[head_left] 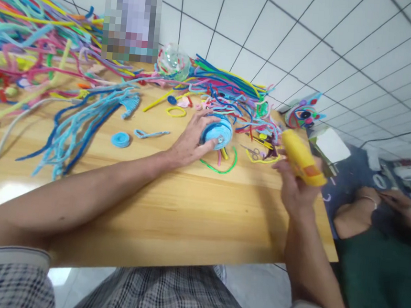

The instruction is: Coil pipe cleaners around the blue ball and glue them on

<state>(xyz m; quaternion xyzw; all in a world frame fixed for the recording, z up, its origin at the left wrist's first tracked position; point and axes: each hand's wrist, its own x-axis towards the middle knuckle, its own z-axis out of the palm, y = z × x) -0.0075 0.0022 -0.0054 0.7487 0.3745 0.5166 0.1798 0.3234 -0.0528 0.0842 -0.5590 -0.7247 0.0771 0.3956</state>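
My left hand point(192, 141) is closed around a round light-blue coil of pipe cleaner point(217, 132), held just above the table, its thumb against the front. A small shiny spot shows near the coil's lower middle. My right hand point(299, 193), at the table's right side, grips a thick yellow tube-shaped thing point(295, 154) with an orange patch; motion blur hides its exact kind. Below the coil, a bent green pipe cleaner point(234, 163) lies on the wood. A smaller blue coil point(121, 140) and a twisted blue piece point(151, 133) lie left of my left hand.
Scissors point(254, 152) lie among pipe-cleaner scraps. Blue pipe cleaners point(82, 124) and a large multicoloured heap point(32, 38) spread leftward; a clear ball point(173, 62) stands at the back. A white cable point(24, 114) crosses the left. Beyond the table's right edge sits a person in green point(382, 270).
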